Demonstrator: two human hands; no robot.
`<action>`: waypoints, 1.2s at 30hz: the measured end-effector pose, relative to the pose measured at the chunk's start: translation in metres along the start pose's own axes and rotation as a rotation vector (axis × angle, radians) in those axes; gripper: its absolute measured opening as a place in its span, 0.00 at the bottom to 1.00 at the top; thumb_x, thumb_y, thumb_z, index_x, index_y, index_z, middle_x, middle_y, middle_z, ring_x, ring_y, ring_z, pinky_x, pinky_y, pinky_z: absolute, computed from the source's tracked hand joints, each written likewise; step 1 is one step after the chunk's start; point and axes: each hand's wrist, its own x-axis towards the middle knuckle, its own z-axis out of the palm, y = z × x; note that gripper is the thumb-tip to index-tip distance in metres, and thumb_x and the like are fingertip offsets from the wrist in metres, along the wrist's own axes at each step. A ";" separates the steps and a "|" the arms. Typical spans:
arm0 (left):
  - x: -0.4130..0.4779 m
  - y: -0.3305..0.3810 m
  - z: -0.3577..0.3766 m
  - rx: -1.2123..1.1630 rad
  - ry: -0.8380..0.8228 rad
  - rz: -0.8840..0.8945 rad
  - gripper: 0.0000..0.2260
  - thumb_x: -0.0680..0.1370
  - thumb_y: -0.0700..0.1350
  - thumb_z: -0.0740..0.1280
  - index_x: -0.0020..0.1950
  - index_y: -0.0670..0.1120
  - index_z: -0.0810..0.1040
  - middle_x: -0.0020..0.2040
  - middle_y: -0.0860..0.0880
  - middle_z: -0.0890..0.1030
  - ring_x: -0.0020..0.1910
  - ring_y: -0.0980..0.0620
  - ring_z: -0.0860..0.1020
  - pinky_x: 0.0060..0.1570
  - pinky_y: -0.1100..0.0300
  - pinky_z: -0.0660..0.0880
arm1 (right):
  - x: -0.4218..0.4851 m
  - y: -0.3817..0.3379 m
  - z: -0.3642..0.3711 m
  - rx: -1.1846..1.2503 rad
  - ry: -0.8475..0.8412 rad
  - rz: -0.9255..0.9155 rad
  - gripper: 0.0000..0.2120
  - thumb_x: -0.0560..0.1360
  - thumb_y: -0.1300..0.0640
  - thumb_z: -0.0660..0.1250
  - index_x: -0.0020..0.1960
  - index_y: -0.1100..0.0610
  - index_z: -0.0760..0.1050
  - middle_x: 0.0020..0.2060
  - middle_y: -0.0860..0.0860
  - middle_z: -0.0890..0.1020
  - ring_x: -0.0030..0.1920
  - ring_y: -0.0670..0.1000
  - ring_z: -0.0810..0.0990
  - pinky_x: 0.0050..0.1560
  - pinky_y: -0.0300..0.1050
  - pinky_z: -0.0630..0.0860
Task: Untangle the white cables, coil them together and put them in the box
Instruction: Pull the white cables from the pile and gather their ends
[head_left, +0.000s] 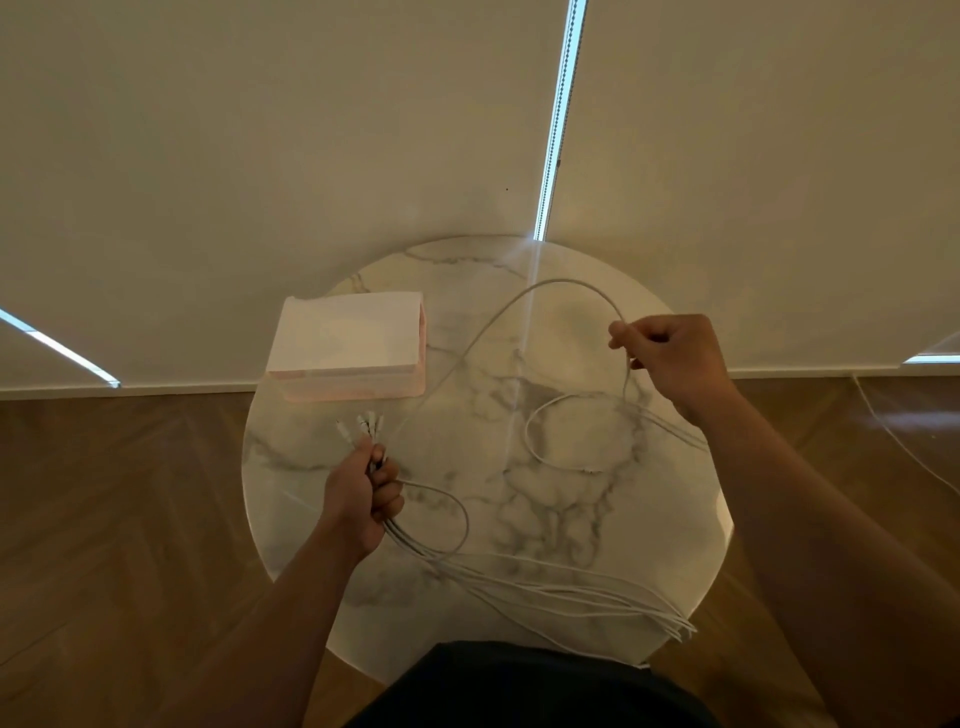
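My left hand (361, 499) grips a bundle of several white cables (545, 587) near their plug ends, which stick up above my fist. The bundle trails down to the right across the round marble table (571, 519) and ends near its front right edge. My right hand (670, 358) is raised over the table's right side and pinches one white cable (519, 299) that arches up from the left hand's bundle. Below that hand the cable drops into a loose loop on the tabletop. The white box (348, 345) stands at the table's back left.
Roller blinds hang right behind the table. Wooden floor surrounds the table on both sides. A thin cord runs down across the floor at the far right (904, 441).
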 end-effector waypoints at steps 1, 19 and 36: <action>0.000 -0.001 0.001 0.012 -0.002 -0.001 0.19 0.84 0.53 0.53 0.35 0.48 0.64 0.25 0.53 0.60 0.18 0.58 0.54 0.23 0.63 0.47 | 0.000 -0.005 0.001 0.047 -0.021 -0.019 0.09 0.75 0.54 0.72 0.40 0.58 0.84 0.35 0.55 0.84 0.35 0.51 0.81 0.38 0.44 0.81; -0.006 0.000 0.006 0.019 -0.032 0.009 0.18 0.84 0.52 0.53 0.36 0.48 0.64 0.25 0.53 0.60 0.19 0.57 0.52 0.23 0.63 0.47 | 0.000 0.020 0.014 -0.126 0.103 0.086 0.06 0.76 0.62 0.69 0.45 0.55 0.84 0.39 0.51 0.85 0.41 0.50 0.85 0.44 0.43 0.82; -0.003 -0.001 0.003 -0.004 -0.052 0.005 0.18 0.84 0.53 0.52 0.36 0.48 0.64 0.25 0.53 0.60 0.19 0.58 0.52 0.22 0.64 0.48 | 0.010 0.041 -0.001 0.486 0.224 0.499 0.10 0.75 0.67 0.61 0.52 0.68 0.78 0.37 0.62 0.82 0.36 0.55 0.82 0.47 0.50 0.82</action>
